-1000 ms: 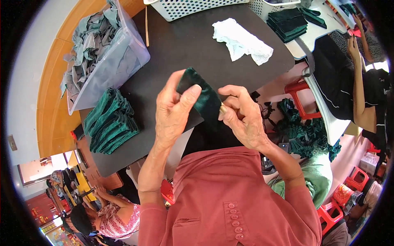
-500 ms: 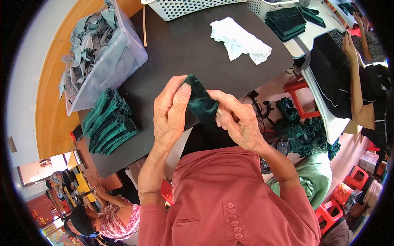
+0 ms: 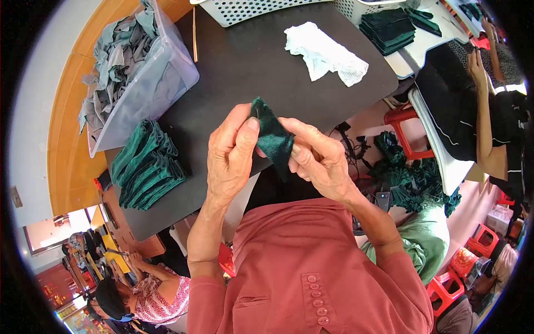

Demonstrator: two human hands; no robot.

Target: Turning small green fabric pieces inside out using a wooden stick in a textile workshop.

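at the left, a translucent plastic bin [image 3: 181,69] held a heap of crumpled grey cloth pieces [image 3: 125,58], its walls presumably there to keep the loose bits together. just below it, a layered stack of dark green velvet strips [image 3: 147,167] lay near the table's left edge, probably to stay within easy reach. the bare left hand [image 3: 229,153] pinched the left side of a small dark green velvet piece [image 3: 272,133], thumb on top and fingers behind. the bare right hand [image 3: 321,158] pinched its right side between thumb and bent fingers (the fingertips underneath were hidden). the piece was raised in front of the body, over the table's near edge; gripping both sides likely steadied such limp cloth.

the flat dark brown table [image 3: 239,72] carried a thin wooden stick [image 3: 195,36], a white perforated plastic basket [image 3: 256,12] and a crumpled white textured cloth [image 3: 328,55]. around it, a person in a red-and-white patterned top [image 3: 161,298] was at the lower left, and a red plastic stool [image 3: 397,116] stood to the right beside a tangled green velvet heap [image 3: 414,181].
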